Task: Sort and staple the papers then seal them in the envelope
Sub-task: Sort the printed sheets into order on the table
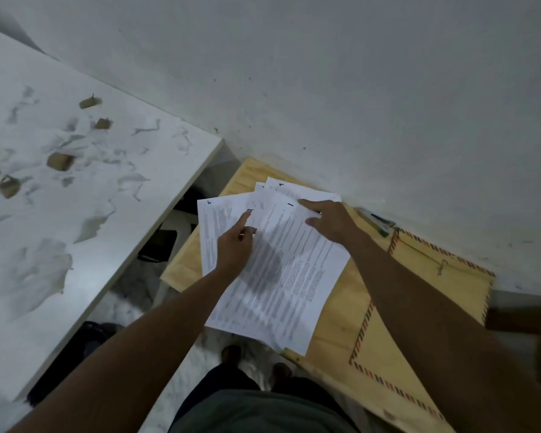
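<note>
Several printed white papers [291, 270] lie fanned out on a small wooden table [331, 335], each with a handwritten number near its top corner. My left hand [235, 248] rests on the left sheets, its index finger pointing at one number. My right hand [331, 218] presses flat on the top sheet near its upper right corner, fingers spread. A large brown envelope [425, 295] with a red and dark striped border lies to the right, partly under my right forearm. A stapler [376, 221] sits against the wall just beyond the right hand.
A white table [113, 195] strewn with torn paper bits and small brown cardboard pieces stands at the left. A grey wall [356, 89] runs behind the wooden table. Dark objects [158, 245] lie on the floor between the tables. My feet show below.
</note>
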